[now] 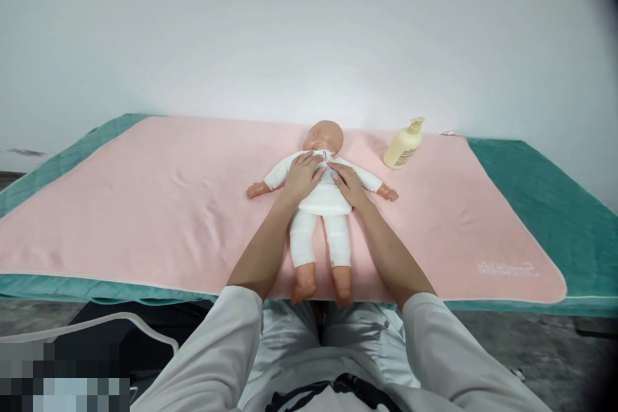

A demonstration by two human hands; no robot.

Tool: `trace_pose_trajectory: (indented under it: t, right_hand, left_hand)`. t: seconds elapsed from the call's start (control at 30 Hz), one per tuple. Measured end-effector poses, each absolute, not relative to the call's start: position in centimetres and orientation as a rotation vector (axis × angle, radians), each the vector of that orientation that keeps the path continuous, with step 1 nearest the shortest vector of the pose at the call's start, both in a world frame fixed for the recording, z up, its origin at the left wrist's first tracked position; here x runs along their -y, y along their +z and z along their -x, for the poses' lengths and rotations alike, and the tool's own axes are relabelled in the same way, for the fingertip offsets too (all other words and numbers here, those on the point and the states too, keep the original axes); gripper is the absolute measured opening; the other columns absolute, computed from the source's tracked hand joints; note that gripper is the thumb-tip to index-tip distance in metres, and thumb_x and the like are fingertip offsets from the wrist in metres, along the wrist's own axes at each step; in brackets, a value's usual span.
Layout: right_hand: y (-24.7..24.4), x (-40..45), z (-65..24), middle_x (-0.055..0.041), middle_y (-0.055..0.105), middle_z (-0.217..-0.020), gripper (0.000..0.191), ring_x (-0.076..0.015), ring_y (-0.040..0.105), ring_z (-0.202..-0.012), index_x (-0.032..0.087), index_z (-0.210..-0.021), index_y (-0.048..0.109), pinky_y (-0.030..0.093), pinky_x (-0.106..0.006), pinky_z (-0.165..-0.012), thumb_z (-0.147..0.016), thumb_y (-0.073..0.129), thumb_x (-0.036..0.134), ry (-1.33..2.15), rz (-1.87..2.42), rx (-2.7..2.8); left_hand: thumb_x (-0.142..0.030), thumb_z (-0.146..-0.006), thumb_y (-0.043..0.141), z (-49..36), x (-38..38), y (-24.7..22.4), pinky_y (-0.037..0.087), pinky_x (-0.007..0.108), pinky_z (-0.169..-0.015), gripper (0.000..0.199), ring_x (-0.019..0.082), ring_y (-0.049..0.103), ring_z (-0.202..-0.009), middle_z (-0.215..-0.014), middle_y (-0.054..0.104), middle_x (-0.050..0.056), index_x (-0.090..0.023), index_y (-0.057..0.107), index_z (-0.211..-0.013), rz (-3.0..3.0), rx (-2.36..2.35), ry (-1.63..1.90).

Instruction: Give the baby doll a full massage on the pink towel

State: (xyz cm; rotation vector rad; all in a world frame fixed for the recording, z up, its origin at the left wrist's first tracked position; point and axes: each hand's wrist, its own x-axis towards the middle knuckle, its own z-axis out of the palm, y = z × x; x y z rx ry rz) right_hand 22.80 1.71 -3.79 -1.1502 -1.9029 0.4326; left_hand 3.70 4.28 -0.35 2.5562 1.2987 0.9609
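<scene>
- Gently, with left hand (301,178) flat and open, press evenly.
- Avoid pushing hard on doll (321,199), stretched on pink blanket (159,206) under both hands.
- Match with right hand (351,187), also flat, grasping nothing.
- Leave pump bottle (403,148) standing apart.

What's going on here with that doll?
A person's left hand and right hand lie on the upper body of a doll in white. The doll is stretched out on a pink blanket, arms spread, feet toward the person. A pump bottle stands off to the right, untouched.
</scene>
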Motion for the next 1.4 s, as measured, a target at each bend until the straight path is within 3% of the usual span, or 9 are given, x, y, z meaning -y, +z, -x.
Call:
trace_pose_trajectory:
  t: [0.3,0.43,0.63,0.8,1.2,1.4]
  right_hand:
    - [-4.3,-0.9,-22.9,-0.0077,0.057,-0.143,0.046,-0.0234,0.048,-0.137,0.025,-0.135,0.058,0.033,-0.048,-0.121,-0.099,0.041,0.05,0.381,1.096,1.81]
    - [-4.3,1.7,-22.9,-0.0111,0.058,-0.136,0.042,-0.0247,0.049,-0.131,0.024,-0.131,0.061,0.039,-0.047,-0.116,-0.099,0.043,0.045,0.269,1.074,1.708]
    - [-5.1,6.1,-22.5,-0.0081,0.063,-0.102,0.033,-0.0236,0.059,-0.102,0.028,-0.109,0.072,0.05,-0.046,-0.096,-0.098,0.044,0.041,0.236,1.053,1.72]
    - [-5.1,6.9,-22.5,-0.0071,0.062,-0.088,0.037,-0.0227,0.058,-0.09,0.027,-0.096,0.076,0.052,-0.044,-0.085,-0.098,0.043,0.044,0.266,1.014,1.76]
    - [-5.0,6.2,-22.3,-0.0064,0.063,-0.089,0.036,-0.0212,0.059,-0.09,0.028,-0.095,0.077,0.052,-0.04,-0.081,-0.099,0.045,0.044,0.425,1.024,1.807]
    - [-5.0,6.2,-22.4,-0.0072,0.063,-0.096,0.032,-0.0226,0.058,-0.097,0.027,-0.097,0.075,0.05,-0.043,-0.09,-0.098,0.047,0.041,0.312,1.03,1.807]
  left_hand:
    - [-0.033,-0.099,0.042,-2.9,-3.8,-0.9,0.035,0.048,-0.117,0.034,0.024,0.048,-0.136,-0.134,0.064,0.007,-0.02,0.065,-0.121,-2.465,-1.216,1.132]
    - [-0.033,-0.099,0.042,-2.5,-1.8,-0.7,0.04,0.048,-0.114,0.032,0.023,0.052,-0.132,-0.131,0.066,0.008,-0.02,0.069,-0.111,-2.419,-1.141,1.258]
    - [-0.036,-0.1,0.041,-2.5,1.6,-0.8,0.05,0.044,-0.096,0.034,0.02,0.062,-0.104,-0.109,0.073,0.007,-0.021,0.072,-0.091,-2.48,-0.939,1.261]
    - [-0.041,-0.1,0.039,-2.2,2.2,-1.2,0.053,0.039,-0.079,0.042,0.018,0.064,-0.079,-0.08,0.072,0.006,-0.021,0.067,-0.076,-2.416,-0.848,1.224]
    - [-0.043,-0.1,0.038,-2.5,1.4,-1.4,0.049,0.035,-0.071,0.048,0.018,0.062,-0.069,-0.065,0.066,0.003,-0.021,0.061,-0.064,-2.462,-0.943,1.04]
    - [-0.04,-0.101,0.038,-2.5,1.6,-1.5,0.05,0.035,-0.076,0.046,0.018,0.063,-0.075,-0.073,0.069,0.005,-0.02,0.063,-0.068,-2.476,-0.943,1.135]
